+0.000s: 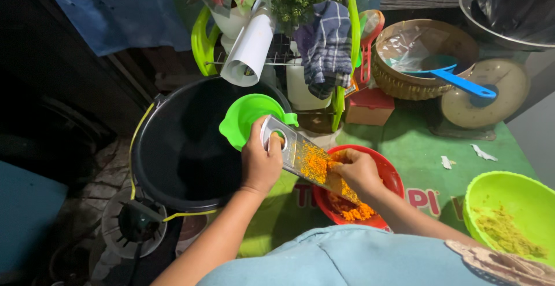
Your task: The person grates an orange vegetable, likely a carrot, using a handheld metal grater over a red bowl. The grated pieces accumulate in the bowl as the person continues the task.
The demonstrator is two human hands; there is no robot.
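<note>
My left hand grips the upper end of a flat metal grater, held slanted over a red bowl. My right hand presses a small orange root piece, mostly hidden under the fingers, against the grater's lower part. Orange shreds cling to the grater and pile up in the red bowl beneath it.
A large black bucket stands left, a green funnel at its rim. A lime green bowl with yellowish residue sits at right. Behind are a woven basket with a blue ladle, a checked cloth, a red box and plants.
</note>
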